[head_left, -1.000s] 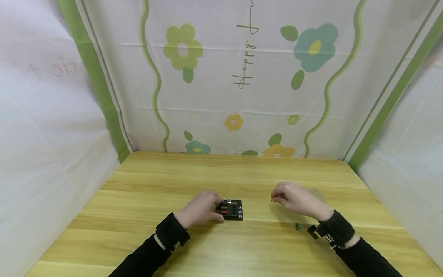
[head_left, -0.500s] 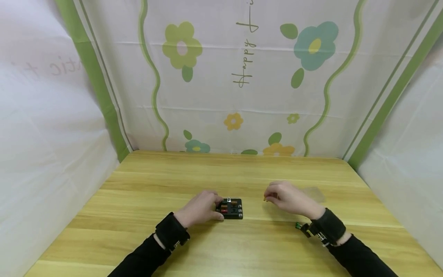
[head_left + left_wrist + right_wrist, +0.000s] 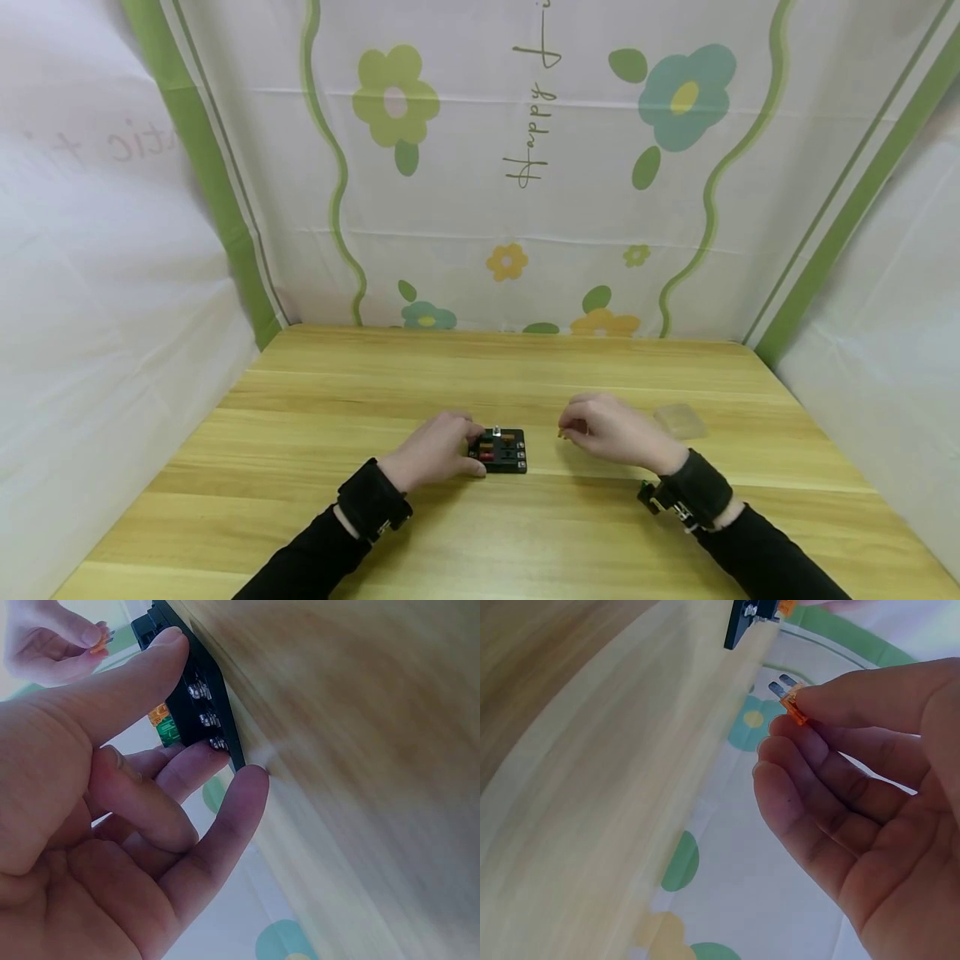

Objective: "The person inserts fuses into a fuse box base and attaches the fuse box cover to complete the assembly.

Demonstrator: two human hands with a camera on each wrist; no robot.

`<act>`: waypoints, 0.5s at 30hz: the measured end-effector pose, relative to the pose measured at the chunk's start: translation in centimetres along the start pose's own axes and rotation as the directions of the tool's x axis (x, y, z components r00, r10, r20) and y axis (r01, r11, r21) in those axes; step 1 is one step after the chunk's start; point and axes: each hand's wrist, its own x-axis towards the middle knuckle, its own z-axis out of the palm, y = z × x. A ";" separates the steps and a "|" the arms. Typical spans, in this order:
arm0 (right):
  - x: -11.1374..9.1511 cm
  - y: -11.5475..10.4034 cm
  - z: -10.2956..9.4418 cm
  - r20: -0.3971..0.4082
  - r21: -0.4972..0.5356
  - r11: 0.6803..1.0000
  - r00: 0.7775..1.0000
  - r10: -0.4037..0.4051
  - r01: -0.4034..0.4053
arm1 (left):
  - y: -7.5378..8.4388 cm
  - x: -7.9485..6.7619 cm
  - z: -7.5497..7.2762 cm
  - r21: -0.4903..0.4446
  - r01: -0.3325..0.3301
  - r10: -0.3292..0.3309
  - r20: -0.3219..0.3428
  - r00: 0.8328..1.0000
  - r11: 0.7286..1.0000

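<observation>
Shifted leftward since earlier, the right hand (image 3: 611, 432) is nearer. The left hand (image 3: 431, 454) grips the black rectangular plastic fuse block (image 3: 505, 452) by its left side; rightward, apart, the right pinches a translucent orange two-pronged fuse (image 3: 794, 711), prongs roughly toward the block.

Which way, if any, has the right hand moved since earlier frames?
Yes: the right hand moved left in the head view, toward the stationary black box.
</observation>
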 end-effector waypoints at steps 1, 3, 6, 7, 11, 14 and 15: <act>0.1 -0.1 0.0 -0.002 -0.001 1.000 1.000 -0.006 0.006 | 0.0 0.0 0.0 0.000 0.002 -0.002 0.000 1.000 1.000; 0.3 -0.3 0.2 -0.003 -0.009 1.000 1.000 -0.010 0.010 | 0.1 0.0 -0.1 -0.002 0.003 -0.003 0.000 1.000 1.000; 0.7 -0.5 0.3 -0.001 -0.015 1.000 1.000 -0.025 0.025 | 0.1 -0.1 0.0 0.003 -0.006 0.006 -0.003 1.000 1.000; 0.8 -0.6 0.4 -0.001 -0.017 0.999 1.000 -0.028 0.028 | 0.1 -0.1 -0.1 0.004 -0.008 0.008 -0.004 1.000 1.000; 1.3 -1.0 0.6 0.014 -0.005 0.999 0.999 -0.039 0.039 | 0.1 -0.1 0.0 0.013 -0.012 0.012 -0.005 1.000 1.000; 1.6 -1.3 0.8 0.028 0.006 0.999 0.999 -0.040 0.039 | 0.0 0.0 0.0 0.013 -0.008 0.008 -0.003 1.000 1.000; 1.7 -1.3 0.9 0.032 0.007 0.999 0.999 -0.037 0.037 | 0.0 0.0 0.0 0.012 -0.004 0.004 -0.002 1.000 1.000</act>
